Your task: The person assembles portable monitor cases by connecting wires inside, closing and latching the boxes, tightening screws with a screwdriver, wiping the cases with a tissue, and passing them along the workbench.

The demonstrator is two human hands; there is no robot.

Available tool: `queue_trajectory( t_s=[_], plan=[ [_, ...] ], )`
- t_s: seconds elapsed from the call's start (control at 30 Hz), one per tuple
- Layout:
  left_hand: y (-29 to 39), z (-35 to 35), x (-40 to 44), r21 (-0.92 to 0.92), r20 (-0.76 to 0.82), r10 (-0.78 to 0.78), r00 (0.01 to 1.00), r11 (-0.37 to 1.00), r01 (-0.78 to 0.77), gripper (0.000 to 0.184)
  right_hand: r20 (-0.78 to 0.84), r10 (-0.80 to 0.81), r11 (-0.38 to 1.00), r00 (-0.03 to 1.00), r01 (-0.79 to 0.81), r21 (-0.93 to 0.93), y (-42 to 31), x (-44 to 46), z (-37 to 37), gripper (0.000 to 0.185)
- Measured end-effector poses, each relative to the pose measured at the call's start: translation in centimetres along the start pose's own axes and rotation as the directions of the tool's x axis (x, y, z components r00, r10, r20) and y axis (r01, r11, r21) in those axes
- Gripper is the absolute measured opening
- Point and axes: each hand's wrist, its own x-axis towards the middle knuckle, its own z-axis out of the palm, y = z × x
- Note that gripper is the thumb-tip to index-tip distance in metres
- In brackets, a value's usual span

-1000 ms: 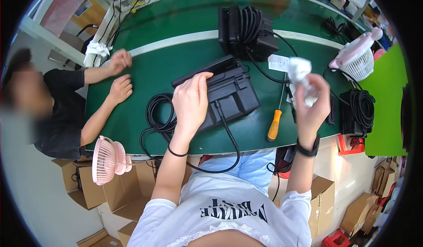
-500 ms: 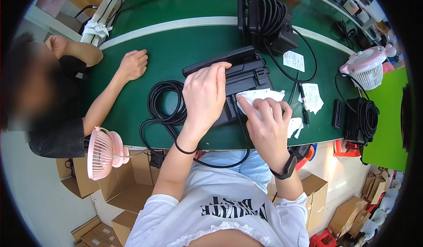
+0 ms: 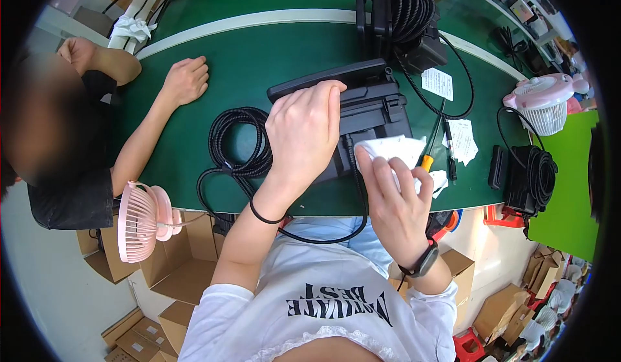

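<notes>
Clutching a white wipe (image 3: 396,147) in bent fingers, the right hand (image 3: 396,212) is hovering over the near right of the black case (image 3: 372,119) on the green table (image 3: 239,64); the left hand (image 3: 303,132) is covering its left side, apparently steadying it, clasp unclear.

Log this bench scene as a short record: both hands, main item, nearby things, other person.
Left hand: over the black case, by its long bar; grip unclear
Right hand: holding a white wipe at the case's near side; contact unclear
Cable: black, coiled left of the case
Screwdriver: orange handle, partly hidden
Fan: pink, at the near left edge
Co-worker's hand: on the green tabletop
</notes>
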Motion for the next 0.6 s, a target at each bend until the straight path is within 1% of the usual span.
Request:
queue_trajectory(
  t_s=[0.1, 0.2, 0.27, 0.3, 0.4, 0.53, 0.57, 0.6],
  plan=[
    [-0.1, 0.2, 0.0, 0.002, 0.006, -0.004, 1.0, 1.0, 0.004, 0.019, 0.023, 0.01, 1.0, 1.0, -0.01, 0.014, 0.2, -1.0, -0.7, 0.057],
    [-0.3, 0.1, 0.1, -0.032, 0.007, 0.067, 0.998, 0.997, -0.066, 0.019, 0.004, 0.031, 0.999, 0.999, -0.031, 0.042, 0.2, -0.6, -0.4, 0.057],
    [-0.4, 0.2, 0.0, -0.024, 0.002, 0.064, 0.998, 0.998, -0.063, 0.019, -0.023, 0.056, 0.996, 0.998, -0.054, 0.072, 0.0, 0.7, 0.1, 0.056],
    [-0.4, 0.3, 0.0, -0.02, -0.003, 0.064, 0.998, 0.998, -0.064, 0.019, -0.008, 0.071, 0.995, 0.997, -0.07, 0.071, -0.1, 1.1, 0.1, 0.056],
    [-0.3, 0.4, 0.0, -0.022, 0.0, 0.014, 1.0, 1.0, -0.015, 0.019, 0.008, 0.047, 0.995, 0.999, -0.047, 0.085, -0.1, -0.1, -0.3, 0.056],
    [-0.5, 0.4, 0.0, -0.045, 0.004, 0.028, 1.0, 0.999, -0.028, 0.02, 0.02, 0.051, 0.997, 0.998, -0.052, 0.051, -0.2, -1.1, -0.8, 0.056],
    [-0.5, 0.3, 0.1, -0.048, 0.009, 0.038, 0.999, 0.998, -0.038, 0.02, 0.023, 0.058, 0.994, 0.998, -0.06, 0.096, -0.1, -0.4, -0.9, 0.056],
    [-0.5, 0.2, 0.0, -0.052, 0.015, 0.05, 0.999, 0.997, -0.049, 0.02, 0.006, 0.059, 0.994, 0.998, -0.059, 0.093, -0.1, 0.2, -0.5, 0.057]
  ],
)
